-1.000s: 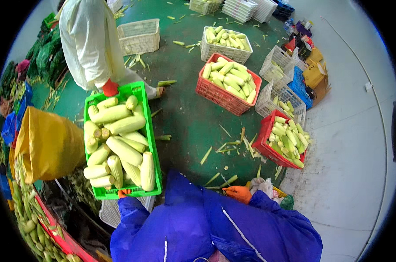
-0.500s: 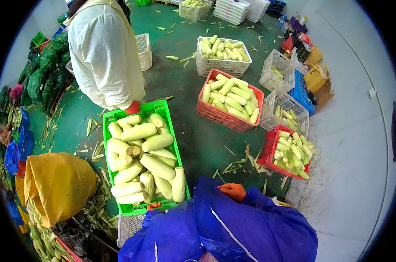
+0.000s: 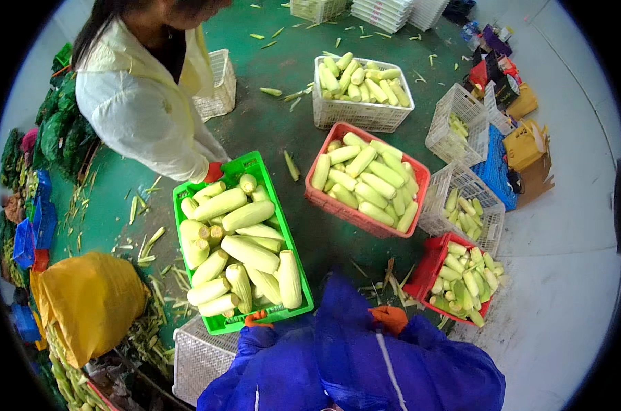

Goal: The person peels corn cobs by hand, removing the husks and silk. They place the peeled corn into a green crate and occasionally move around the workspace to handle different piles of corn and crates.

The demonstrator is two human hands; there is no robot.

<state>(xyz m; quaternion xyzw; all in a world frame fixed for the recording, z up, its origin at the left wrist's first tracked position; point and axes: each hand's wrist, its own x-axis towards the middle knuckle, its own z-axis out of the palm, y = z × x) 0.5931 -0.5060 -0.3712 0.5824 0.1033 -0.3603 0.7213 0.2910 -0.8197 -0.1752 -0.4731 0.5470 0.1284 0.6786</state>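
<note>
A bright green crate (image 3: 301,274) heaped with thick, pale green, club-shaped vegetables (image 3: 249,253) is held between me and a co-worker. My left hand (image 3: 258,318), in an orange glove, is closed over the crate's near end. At the far end, the co-worker's red-gloved hand (image 3: 214,172) grips the rim. My right hand (image 3: 390,319), also orange-gloved, hangs beside my blue sleeve, away from the crate; its fingers are mostly hidden. Just beneath the green crate's near end stands a white mesh crate (image 3: 204,359).
Right of the green crate sit a red crate (image 3: 357,223) and a white crate (image 3: 365,120), both full of the same vegetables. A smaller red crate (image 3: 427,267) lies tilted by the wall. A yellow sack (image 3: 94,301) stands at left. Trimmings (image 3: 149,246) litter the green floor.
The co-worker has leaned over the crate, with head now in view. The green crate sits slightly farther right in the picture, as does the whole scene. My right hand shows less of its fingers.
</note>
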